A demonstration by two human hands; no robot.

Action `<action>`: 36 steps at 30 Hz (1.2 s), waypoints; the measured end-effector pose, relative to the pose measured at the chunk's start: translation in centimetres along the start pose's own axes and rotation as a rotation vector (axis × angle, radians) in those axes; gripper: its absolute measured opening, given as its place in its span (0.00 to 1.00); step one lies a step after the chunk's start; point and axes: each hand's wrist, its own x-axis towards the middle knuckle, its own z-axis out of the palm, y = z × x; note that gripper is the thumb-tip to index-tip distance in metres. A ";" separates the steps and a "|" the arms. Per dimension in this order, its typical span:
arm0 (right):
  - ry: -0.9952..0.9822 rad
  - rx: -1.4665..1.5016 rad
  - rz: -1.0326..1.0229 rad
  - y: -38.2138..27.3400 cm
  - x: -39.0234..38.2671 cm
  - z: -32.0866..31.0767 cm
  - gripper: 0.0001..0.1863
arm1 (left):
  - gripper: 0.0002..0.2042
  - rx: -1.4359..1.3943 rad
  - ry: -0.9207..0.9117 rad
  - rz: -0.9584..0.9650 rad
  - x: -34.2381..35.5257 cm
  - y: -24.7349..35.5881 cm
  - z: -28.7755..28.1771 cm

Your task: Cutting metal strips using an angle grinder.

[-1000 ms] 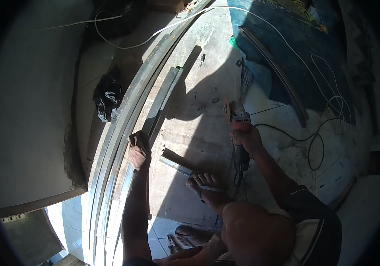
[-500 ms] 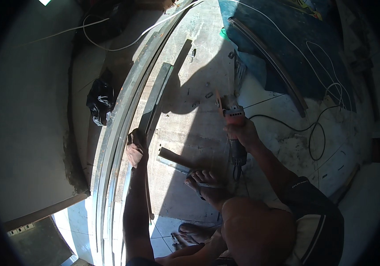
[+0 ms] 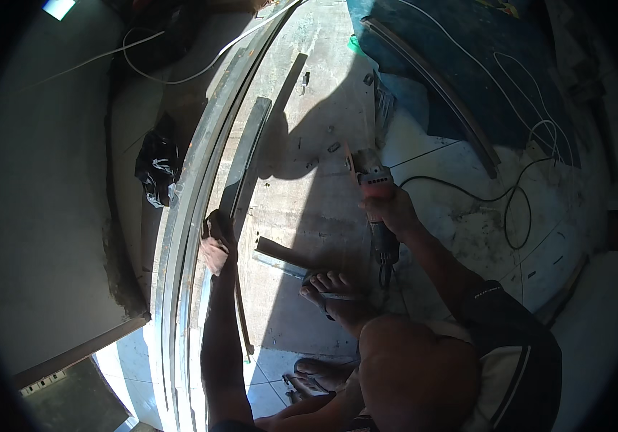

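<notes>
My left hand (image 3: 215, 243) is wrapped round a long metal bar (image 3: 251, 137), whose far end points away from me above a wooden board (image 3: 287, 295). Held in my right hand (image 3: 390, 210) is a red and black angle grinder (image 3: 377, 189), its disc (image 3: 351, 167) upright at the front and apart from the bar. Whether the disc spins cannot be made out. A short piece of metal channel (image 3: 280, 255) lies on the board, its near end under my sandalled foot (image 3: 334, 291).
Several long metal bars (image 3: 194, 194) lie to the left, beside a black plastic bag (image 3: 156, 169). Another channel (image 3: 435, 86) rests on a blue sheet (image 3: 460, 108) at the far right. The grinder's black cord (image 3: 460, 191) loops over the tiles, near a white cable (image 3: 532, 86).
The whole view has shifted slightly. My left hand keeps its hold on the bar and my right hand keeps the grinder, with barely any movement of either against the board.
</notes>
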 end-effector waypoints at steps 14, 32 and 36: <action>0.000 0.014 0.052 -1.5 -0.7 1.0 0.16 | 0.24 0.129 -0.035 0.161 0.5 -0.7 -0.4; -0.031 -0.016 0.077 -0.6 -0.3 0.9 0.19 | 0.29 0.249 0.053 0.316 -1.4 -4.7 1.8; -0.028 -0.078 0.052 -0.9 -0.3 1.0 0.18 | 0.24 0.215 -0.124 0.084 0.1 0.4 -0.3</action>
